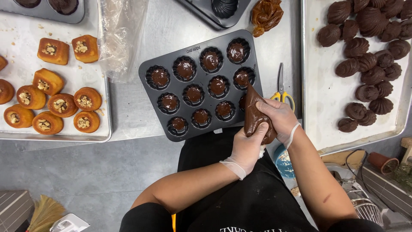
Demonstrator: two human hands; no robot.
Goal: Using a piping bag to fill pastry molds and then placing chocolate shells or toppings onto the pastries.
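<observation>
Piping chocolate batter into a dark fluted mould tray (pixel 148 86) on the steel table (pixel 128 107), judged from the bag and the filled cups. Held a brown piping bag (pixel 254 114) in both gloved hands: left hand (pixel 248 148) wrapped tight round the fat lower end, fingers fully curled; right hand (pixel 281 118) closed over the upper side, steadying. Pointed its tip up and left, away from the body, down into the cup at the tray's right edge, bottom row. Ran its long axis on a slant from the near right, at the hands, to the far left, at the nozzle. Showed every other cup in view already holding batter; could not tell how full the cup under the tip was, hidden by the bag. Seemed the last cup to fill, so nearly done with this tray. Called next, by that reading, for easing the squeeze and lifting the tip clear without trailing a thread across the rim. Lay close by on the right: scissors (pixel 281 86) with yellow handles; beyond, a sheet (pixel 317 107) of dark shell cakes. Sat on the left: a tray (pixel 77 73) of golden nut-topped cakes.
</observation>
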